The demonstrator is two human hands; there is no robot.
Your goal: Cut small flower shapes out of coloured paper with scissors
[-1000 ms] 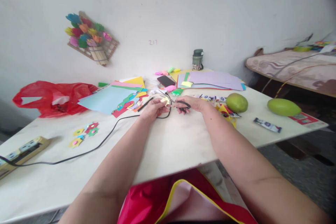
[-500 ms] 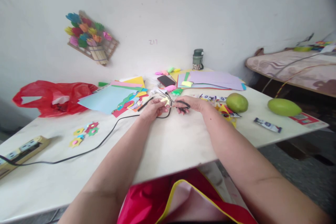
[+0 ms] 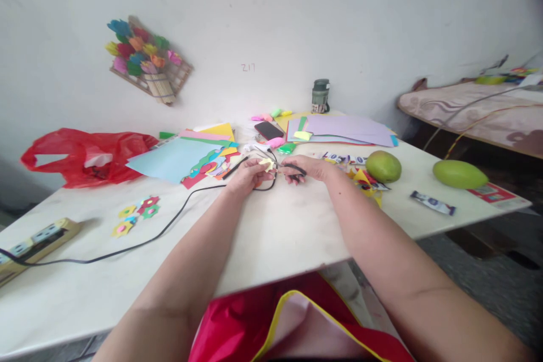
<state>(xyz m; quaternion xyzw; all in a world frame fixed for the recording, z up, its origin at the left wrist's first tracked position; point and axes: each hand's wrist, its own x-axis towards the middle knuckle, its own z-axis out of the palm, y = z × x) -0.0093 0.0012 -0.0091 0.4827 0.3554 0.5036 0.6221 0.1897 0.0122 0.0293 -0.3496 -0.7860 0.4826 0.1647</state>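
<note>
Over the middle of the table, my left hand [image 3: 246, 177] pinches a small pale yellow paper piece [image 3: 267, 164]. My right hand [image 3: 313, 167] is closed around black-handled scissors [image 3: 297, 168], whose blades point left at the paper. My fingers partly cover the blades, so I cannot tell whether they touch it. A black cable [image 3: 178, 212] loops beneath my hands. Coloured paper scraps [image 3: 212, 165] lie just beyond my left hand, and a green packet [image 3: 287, 148] lies beyond the fingertips of my right.
Left are a red plastic bag [image 3: 127, 150], paper flowers [image 3: 148, 212] and a power strip [image 3: 40, 243]. Paper sheets [image 3: 348, 127], a phone [image 3: 269, 130] and a green tumbler [image 3: 320, 96] sit at the back. Two green mangoes [image 3: 383, 166] and a small wrapper [image 3: 432, 202] lie right.
Both hands stay almost in place, still holding the paper and the scissors. The scissors have shifted only very slightly.
</note>
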